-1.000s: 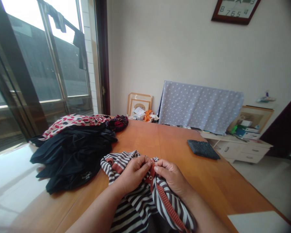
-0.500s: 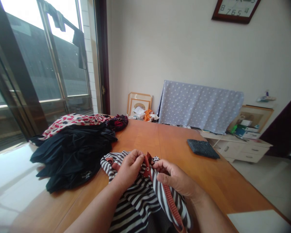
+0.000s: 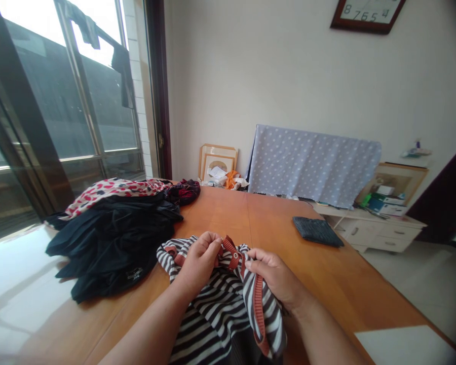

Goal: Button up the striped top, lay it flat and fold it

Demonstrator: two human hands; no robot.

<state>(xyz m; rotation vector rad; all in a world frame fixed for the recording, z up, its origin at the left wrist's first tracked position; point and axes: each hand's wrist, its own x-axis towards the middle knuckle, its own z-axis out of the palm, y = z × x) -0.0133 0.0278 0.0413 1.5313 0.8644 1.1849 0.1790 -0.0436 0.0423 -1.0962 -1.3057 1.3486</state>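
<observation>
A black-and-white striped knit garment (image 3: 213,319) with rust-coloured ribbed trim lies bunched at the near side of the table. My left hand (image 3: 200,258) pinches the rust trim near the collar, thumb against the fingers. On the other side, my right hand (image 3: 275,276) grips the striped fabric beside the trim, its fingertips partly hidden in the folds. Between the hands, a rust band (image 3: 231,253) with a small round snap or button shows. A ribbed rust edge hangs down below my right hand.
Left on the wooden table (image 3: 228,208) lies a pile of dark clothes (image 3: 117,243), with a red-and-white patterned cloth (image 3: 114,191) behind it. A folded dark grey cloth (image 3: 317,231) rests at the right. A white sheet (image 3: 406,344) lies at the near right corner.
My right hand has closed its thumb onto the striped fabric. The rust band between the hands has tilted, and the hanging edge on the right has swung left.
</observation>
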